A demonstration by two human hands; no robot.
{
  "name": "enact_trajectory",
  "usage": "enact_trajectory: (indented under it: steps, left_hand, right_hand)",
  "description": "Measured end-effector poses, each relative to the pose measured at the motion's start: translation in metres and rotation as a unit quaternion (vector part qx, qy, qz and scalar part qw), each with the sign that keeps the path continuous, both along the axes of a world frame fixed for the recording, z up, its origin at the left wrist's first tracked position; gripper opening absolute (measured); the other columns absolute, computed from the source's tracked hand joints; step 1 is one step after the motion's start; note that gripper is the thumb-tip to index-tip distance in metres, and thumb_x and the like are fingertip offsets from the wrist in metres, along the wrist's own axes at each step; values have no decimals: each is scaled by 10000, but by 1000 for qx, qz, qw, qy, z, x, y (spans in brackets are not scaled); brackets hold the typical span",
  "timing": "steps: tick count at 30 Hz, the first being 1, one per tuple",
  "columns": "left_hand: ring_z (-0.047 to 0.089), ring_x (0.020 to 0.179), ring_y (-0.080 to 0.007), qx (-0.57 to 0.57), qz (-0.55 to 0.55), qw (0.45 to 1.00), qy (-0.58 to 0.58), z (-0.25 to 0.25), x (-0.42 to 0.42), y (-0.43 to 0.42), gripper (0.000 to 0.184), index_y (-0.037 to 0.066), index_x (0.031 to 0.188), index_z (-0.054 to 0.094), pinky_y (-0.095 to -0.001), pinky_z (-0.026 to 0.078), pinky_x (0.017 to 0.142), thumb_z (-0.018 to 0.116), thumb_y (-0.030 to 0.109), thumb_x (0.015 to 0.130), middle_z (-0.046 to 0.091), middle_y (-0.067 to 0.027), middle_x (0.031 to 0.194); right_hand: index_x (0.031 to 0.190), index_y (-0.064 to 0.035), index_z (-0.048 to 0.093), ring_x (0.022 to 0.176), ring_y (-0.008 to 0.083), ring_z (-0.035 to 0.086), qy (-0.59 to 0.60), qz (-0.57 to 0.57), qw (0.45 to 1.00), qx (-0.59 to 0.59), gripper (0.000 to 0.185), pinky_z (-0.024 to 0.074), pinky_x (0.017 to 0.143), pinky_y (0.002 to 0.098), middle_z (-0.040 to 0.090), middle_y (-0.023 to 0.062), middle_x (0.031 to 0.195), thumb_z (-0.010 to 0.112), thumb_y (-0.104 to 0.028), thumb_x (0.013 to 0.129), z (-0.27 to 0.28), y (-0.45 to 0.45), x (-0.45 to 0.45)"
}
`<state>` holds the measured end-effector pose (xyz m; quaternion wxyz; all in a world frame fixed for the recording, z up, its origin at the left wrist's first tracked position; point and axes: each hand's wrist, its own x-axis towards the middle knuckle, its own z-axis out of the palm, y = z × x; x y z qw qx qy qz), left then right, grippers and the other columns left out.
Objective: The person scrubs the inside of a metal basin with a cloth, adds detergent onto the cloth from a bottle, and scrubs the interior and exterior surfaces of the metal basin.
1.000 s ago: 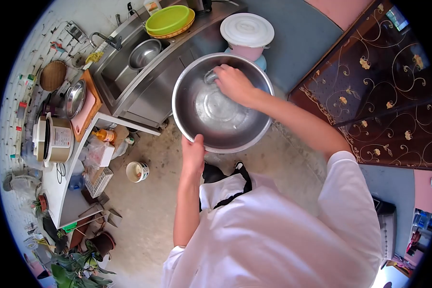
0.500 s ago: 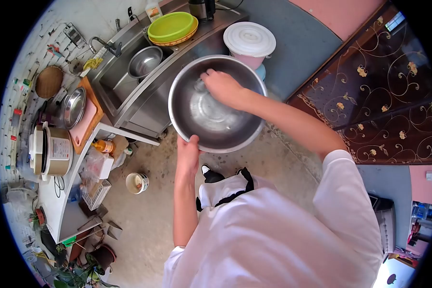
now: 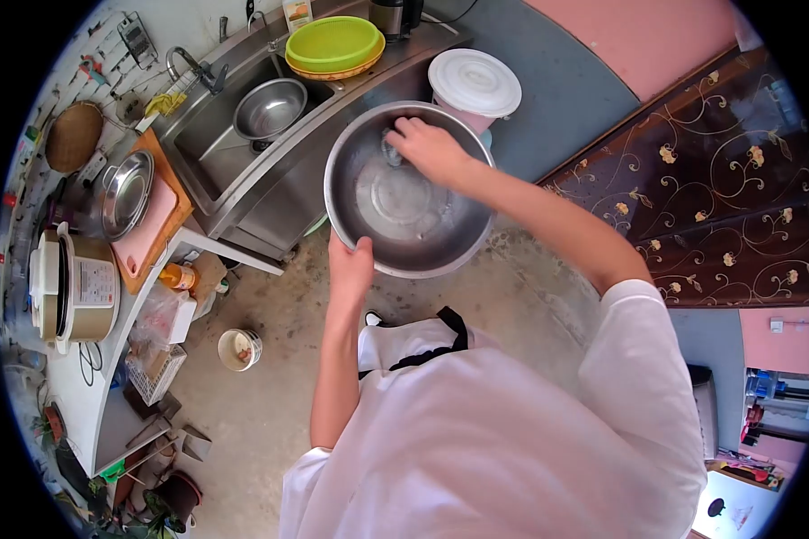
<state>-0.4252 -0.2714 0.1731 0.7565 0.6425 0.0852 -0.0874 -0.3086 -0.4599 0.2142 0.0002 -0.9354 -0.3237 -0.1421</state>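
Observation:
A large steel basin [image 3: 404, 202] is held up in front of me, tilted so its inside faces me. My left hand [image 3: 351, 267] grips the near left rim, thumb on the inside. My right hand [image 3: 425, 148] is inside the basin near the far wall, its fingers closed on a silvery scrubber [image 3: 392, 148] pressed to the metal. Wet streaks and some foam show on the basin's bottom.
A sink [image 3: 208, 162] with a smaller steel bowl [image 3: 271, 109] stands ahead left. Beyond are a green basin [image 3: 333, 44] and a white-lidded bucket [image 3: 475, 83]. At left are a cutting board [image 3: 154, 220] and a rice cooker [image 3: 92, 286]; a small tub [image 3: 240, 349] sits on the floor.
My right hand has moved about inside the basin with the scrubber. The basin has shifted slightly, still gripped by my left hand, and the view has turned a little.

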Motion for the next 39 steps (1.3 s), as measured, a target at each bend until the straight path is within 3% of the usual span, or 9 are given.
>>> enact_trajectory:
  steps: [3, 6, 10, 14, 18, 20, 23, 26, 39]
  left_hand:
    - [577, 754, -138, 51, -79, 994, 51, 24, 10, 11, 525, 40, 1278, 392, -276, 487, 596, 392, -43, 760, 581, -101, 1001]
    - [556, 625, -117, 51, -47, 996, 47, 7, 19, 26, 536, 63, 1284, 384, -270, 450, 432, 387, -37, 758, 583, -78, 907]
    - [588, 934, -210, 85, 16, 993, -74, -20, 50, 47, 528, 19, 1277, 396, -295, 458, 806, 393, -60, 756, 584, -146, 1079]
    - [529, 1084, -239, 106, 50, 989, -86, -33, 67, 46, 532, 8, 1285, 388, -281, 364, 933, 404, -64, 758, 559, -173, 1142]
    - [524, 1095, -246, 112, 66, 989, -70, -22, 77, 53, 529, -17, 1285, 383, -280, 369, 925, 402, -73, 759, 548, -178, 1160]
    - [520, 1100, -245, 113, 70, 989, -63, -25, 83, 63, 529, -25, 1284, 381, -281, 367, 928, 398, -75, 757, 545, -178, 1165]
    - [503, 1122, -240, 119, 90, 988, -42, -23, 100, 72, 526, -28, 1276, 386, -284, 350, 950, 391, -78, 752, 541, -176, 1173]
    - [579, 845, -181, 74, 55, 986, 142, -5, 114, 75, 366, 0, 1159, 475, -305, 480, 686, 399, 0, 801, 575, -109, 1006]
    - [576, 831, -188, -31, 306, 948, 74, 17, 185, 60, 368, 4, 1175, 378, -324, 493, 581, 348, -13, 809, 523, -124, 1037]
  right_hand:
    - [903, -46, 564, 958, 234, 503, 19, 210, 977, 42, 197, 459, 786, 333, 500, 82, 955, 536, -89, 713, -15, 39, -14]
    - [869, -66, 593, 954, 217, 495, -42, 103, 988, -104, 182, 434, 777, 301, 507, 65, 928, 548, -98, 695, -25, 24, 9]
    - [878, -66, 641, 932, 221, 511, 92, -38, 955, -280, 247, 426, 760, 298, 567, 90, 931, 657, -108, 635, -20, 8, -16]
    - [926, -41, 614, 978, 263, 532, 469, -31, 864, 180, 262, 443, 819, 370, 570, 128, 943, 610, -22, 665, -59, 34, -45]
    - [944, -30, 604, 1019, 265, 520, 477, 22, 826, 301, 260, 436, 841, 361, 567, 130, 1024, 596, -16, 684, -72, 47, -34]
    - [978, -38, 600, 1028, 282, 507, 330, 64, 941, 33, 298, 427, 852, 360, 551, 121, 1068, 584, 3, 683, -54, 18, 1]
    - [1020, -90, 607, 1033, 285, 491, 97, 152, 983, 40, 370, 419, 859, 365, 536, 94, 1070, 550, 49, 682, -31, -12, 65]
    - [1081, -125, 606, 1004, 266, 499, 27, 103, 981, 159, 453, 433, 840, 353, 538, 64, 1065, 555, 58, 669, 4, -1, 122]
    - [1150, 8, 535, 1247, 322, 365, 177, 157, 921, 309, 407, 329, 1033, 377, 453, 155, 1279, 501, 29, 745, -43, 32, 138]
